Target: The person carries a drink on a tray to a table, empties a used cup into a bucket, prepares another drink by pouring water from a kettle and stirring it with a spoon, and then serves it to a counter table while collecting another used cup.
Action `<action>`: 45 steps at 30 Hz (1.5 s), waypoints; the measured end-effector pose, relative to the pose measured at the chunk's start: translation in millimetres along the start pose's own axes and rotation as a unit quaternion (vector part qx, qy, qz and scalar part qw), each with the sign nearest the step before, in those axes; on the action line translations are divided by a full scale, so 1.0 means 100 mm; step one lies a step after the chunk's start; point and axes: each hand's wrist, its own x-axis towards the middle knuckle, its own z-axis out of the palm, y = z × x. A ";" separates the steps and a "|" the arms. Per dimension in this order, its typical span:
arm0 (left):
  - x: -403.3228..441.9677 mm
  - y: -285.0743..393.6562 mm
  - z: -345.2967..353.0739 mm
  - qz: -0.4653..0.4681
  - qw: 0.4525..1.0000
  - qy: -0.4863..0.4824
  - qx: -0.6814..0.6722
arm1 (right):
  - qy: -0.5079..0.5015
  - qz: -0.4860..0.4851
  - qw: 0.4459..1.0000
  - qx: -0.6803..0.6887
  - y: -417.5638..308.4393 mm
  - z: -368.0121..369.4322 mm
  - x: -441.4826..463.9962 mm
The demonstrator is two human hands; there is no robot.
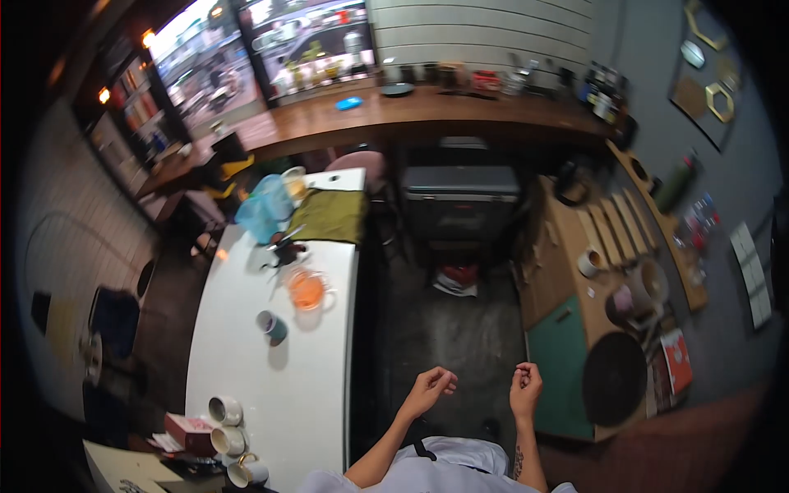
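Observation:
My left hand (433,389) hangs in the air over the floor, fingers curled in, and nothing shows in it. Level with it to the right, my right hand (526,388) is raised with its fingers bent toward the thumb; I see nothing in it either. Neither one touches any surface. The white table (316,394) lies to the left of my left hand. Nearest my right hand is a cabinet with a green door (559,378).
On the table stand a cup (271,327), a clear pitcher with orange contents (308,290), a green cloth (330,215) and several mugs (228,441). A dark round tray (614,378) leans by the cabinet. A grey chest (460,201) stands beyond the floor aisle (460,329).

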 end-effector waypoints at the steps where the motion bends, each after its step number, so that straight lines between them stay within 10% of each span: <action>1: 0.08 -0.07 0.16 -0.015 0.999 -0.028 0.008 | 0.036 0.012 0.999 0.000 0.20 -0.20 -0.04; 12: 0.52 -1.54 2.53 -0.105 0.951 -0.274 0.098 | 0.204 0.128 0.970 -0.031 1.63 -2.60 -1.13; 20: 0.56 -2.04 4.23 -0.198 0.956 -0.187 0.111 | 0.233 0.165 0.956 -0.066 1.77 -3.74 -1.59; 23: 1.04 -2.76 4.29 0.023 0.992 -0.070 0.102 | 0.241 0.180 0.953 -0.043 1.93 -3.87 -1.70; 31: 1.20 -2.24 4.37 0.088 0.946 0.181 0.254 | 0.205 0.159 0.966 0.008 2.17 -3.82 -1.47; 38: 0.69 -1.45 3.35 0.124 0.953 0.140 0.240 | 0.166 0.247 0.955 0.009 2.13 -3.79 -0.72; 45: -0.39 -0.61 2.23 0.091 0.960 0.224 0.138 | -0.087 0.098 0.990 0.057 1.00 -3.07 0.24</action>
